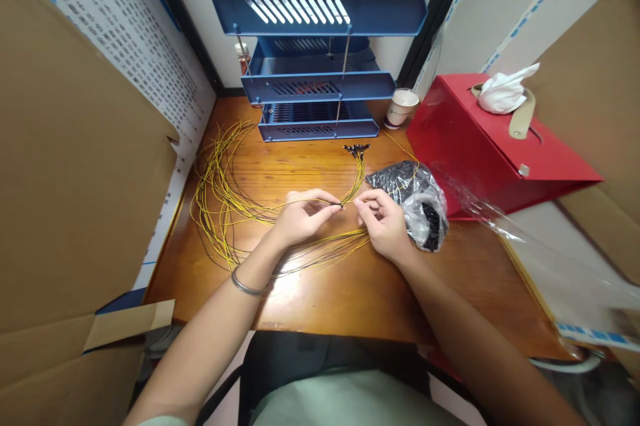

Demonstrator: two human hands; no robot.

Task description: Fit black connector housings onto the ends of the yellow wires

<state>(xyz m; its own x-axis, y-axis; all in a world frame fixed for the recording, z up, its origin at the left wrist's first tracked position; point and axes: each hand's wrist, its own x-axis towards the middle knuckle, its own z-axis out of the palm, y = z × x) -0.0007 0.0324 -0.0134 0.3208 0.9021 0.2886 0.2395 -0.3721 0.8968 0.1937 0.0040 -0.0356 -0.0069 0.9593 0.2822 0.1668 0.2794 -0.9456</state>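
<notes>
My left hand (pixel 301 216) pinches a small black connector (pixel 341 205) between thumb and forefinger, above the wires. Just right of it, my right hand (pixel 384 221) is closed at the fingertips on a thin yellow wire (pixel 351 201) that reaches the connector. Whether the wire sits inside the connector is too small to tell. A loose coil of yellow and dark wires (pixel 213 206) spreads on the table to the left and passes under both hands. Beyond the hands, several black connectors (pixel 357 150) cap a bunch of wire ends. A clear plastic bag (pixel 417 196) of black pieces lies beside my right hand.
A blue tiered tray rack (pixel 320 87) stands at the back of the wooden table (pixel 345 306). To its right are a paper cup (pixel 401 108) and a red tissue box (pixel 500 146). Cardboard (pixel 75 146) walls the left side, and a small bottle (pixel 243 56) stands behind the rack.
</notes>
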